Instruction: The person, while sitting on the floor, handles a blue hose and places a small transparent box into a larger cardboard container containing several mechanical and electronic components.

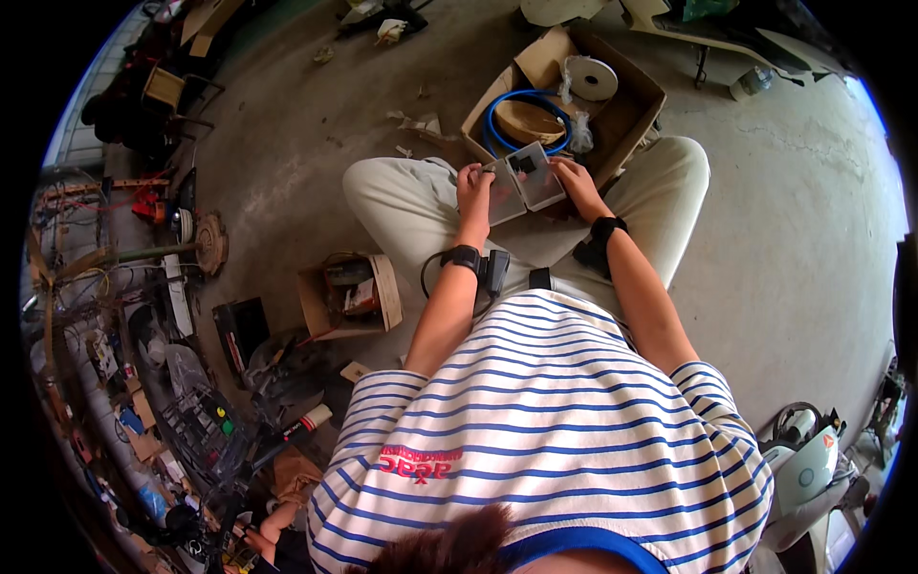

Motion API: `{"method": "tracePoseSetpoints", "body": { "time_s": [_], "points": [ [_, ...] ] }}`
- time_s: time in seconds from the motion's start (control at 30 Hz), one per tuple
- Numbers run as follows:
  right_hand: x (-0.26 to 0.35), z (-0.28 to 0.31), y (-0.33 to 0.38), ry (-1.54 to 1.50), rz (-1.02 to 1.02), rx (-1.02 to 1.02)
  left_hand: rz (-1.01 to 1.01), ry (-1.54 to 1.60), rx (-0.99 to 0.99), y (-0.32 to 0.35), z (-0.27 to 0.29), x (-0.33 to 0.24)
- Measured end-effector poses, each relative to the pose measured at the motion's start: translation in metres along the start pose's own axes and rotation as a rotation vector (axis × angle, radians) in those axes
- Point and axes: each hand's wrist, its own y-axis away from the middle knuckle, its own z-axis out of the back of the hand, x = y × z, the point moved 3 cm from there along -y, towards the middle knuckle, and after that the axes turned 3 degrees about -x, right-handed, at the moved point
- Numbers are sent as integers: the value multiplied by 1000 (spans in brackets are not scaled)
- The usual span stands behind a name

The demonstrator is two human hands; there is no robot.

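Note:
A small clear plastic case point(548, 189) is spread open in front of me, above my lap, its two halves joined along a hinge. Something small and dark lies in the right half; the left half shows a few reddish bits too small to name. My left hand point(472, 188) pinches the outer side of the left half. At the upper right corner, my right hand point(578, 184) grips the other half. Just beyond the case stands a cardboard box point(643, 113) with a coil of blue hose point(491, 120), a white spool point(592, 78) and crumpled clear plastic inside.
Another cardboard box point(387, 295) of mixed items stands left of me. Tools and scrap crowd the left side around a black crate point(196, 411). A co-worker's arm point(277, 526) shows at lower left. Scooters stand at upper right and lower right, near a plastic bottle point(752, 83).

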Motion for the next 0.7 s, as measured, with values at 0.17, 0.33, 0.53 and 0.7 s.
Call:
{"method": "tracePoseSetpoints", "body": {
  "time_s": [0.17,0.33,0.53,0.7],
  "points": [
    [3,-1,-3,236,155,-67,-199,-306,-40,-3,0,6],
    [2,1,-4,252,160,-43,-243,-445,-37,-8,0,5],
    [-6,1,-6,244,137,54,-270,-353,-107,-6,3,10],
    [-2,-11,-4,209,125,91,-288,-197,-130,-10,15,13]
  ]
}}
